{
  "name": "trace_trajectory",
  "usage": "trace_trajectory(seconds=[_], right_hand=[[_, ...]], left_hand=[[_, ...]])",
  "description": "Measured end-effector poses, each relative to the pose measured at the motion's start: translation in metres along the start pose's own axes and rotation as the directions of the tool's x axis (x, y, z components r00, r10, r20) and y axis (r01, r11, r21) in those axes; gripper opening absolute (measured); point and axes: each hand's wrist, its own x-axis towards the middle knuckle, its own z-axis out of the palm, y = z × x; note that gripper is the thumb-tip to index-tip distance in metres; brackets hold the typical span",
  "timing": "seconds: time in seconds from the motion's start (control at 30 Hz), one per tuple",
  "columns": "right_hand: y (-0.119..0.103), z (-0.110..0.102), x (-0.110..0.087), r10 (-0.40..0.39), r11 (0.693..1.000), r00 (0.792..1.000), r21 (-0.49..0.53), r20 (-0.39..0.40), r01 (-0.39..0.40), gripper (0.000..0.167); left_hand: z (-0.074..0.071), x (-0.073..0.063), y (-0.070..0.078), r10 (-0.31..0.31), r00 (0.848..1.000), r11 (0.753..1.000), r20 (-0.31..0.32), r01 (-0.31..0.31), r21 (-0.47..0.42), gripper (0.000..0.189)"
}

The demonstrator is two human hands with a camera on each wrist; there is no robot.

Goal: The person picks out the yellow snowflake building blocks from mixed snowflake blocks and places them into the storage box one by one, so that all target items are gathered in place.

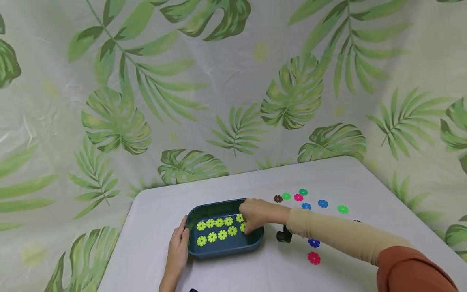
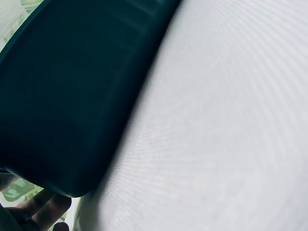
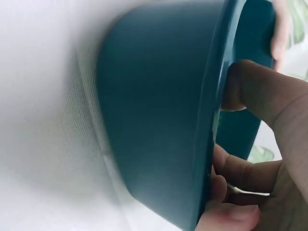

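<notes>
A dark teal, rounded rectangular tray [image 1: 226, 251] stands on the white table. Inside it lie two rows of yellow-green, flower-shaped notched discs [image 1: 222, 235]. My left hand [image 1: 177, 247] rests along the outside of the tray's left end, its fingers fairly straight against the wall. The left wrist view catches those fingers [image 2: 53, 209] by the tray's corner. Over the right end reaches my right hand [image 1: 255, 215], fingers bent down into the tray at the last yellow-green disc [image 1: 242, 227] of the front row, which they partly cover. In the right wrist view the wall hides the fingertips.
Right of the tray, loose discs are scattered: brown [image 1: 278, 198], green [image 1: 343, 209], light blue [image 1: 322, 203], dark blue [image 1: 314, 243] and pink [image 1: 314, 258]. A black device [image 1: 284, 235] sits at the right wrist. Behind the table hangs a leaf-patterned curtain [image 1: 233, 81].
</notes>
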Motion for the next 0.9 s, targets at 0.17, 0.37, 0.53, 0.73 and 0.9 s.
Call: trace_trajectory(seconds=[0.17,0.37,0.53,0.73,0.9], right_hand=[[-0.002,0.0,0.006,0.021,0.999,1.0,-0.041,0.021,-0.02,0.03],[-0.007,0.003,0.012,0.046,0.987,0.998,-0.154,0.052,-0.037,0.037],[-0.01,0.007,0.013,0.035,0.983,0.998,-0.182,0.059,-0.023,0.039],[-0.01,0.012,0.013,0.025,0.984,0.998,-0.178,0.058,-0.014,0.043],[-0.008,0.017,0.016,0.025,0.982,0.999,-0.188,0.045,-0.016,0.04]], left_hand=[[0.0,0.001,0.0,0.014,1.0,1.0,-0.005,-0.014,0.006,0.047],[0.0,0.001,-0.001,0.026,1.0,1.0,-0.011,-0.026,0.0,0.047],[0.0,0.001,-0.003,0.016,1.0,1.0,-0.009,-0.016,-0.007,0.048],[0.0,0.001,-0.002,0.012,1.0,1.0,-0.007,-0.012,-0.002,0.048],[0.0,0.001,-0.003,0.015,1.0,1.0,-0.009,-0.015,-0.007,0.048]])
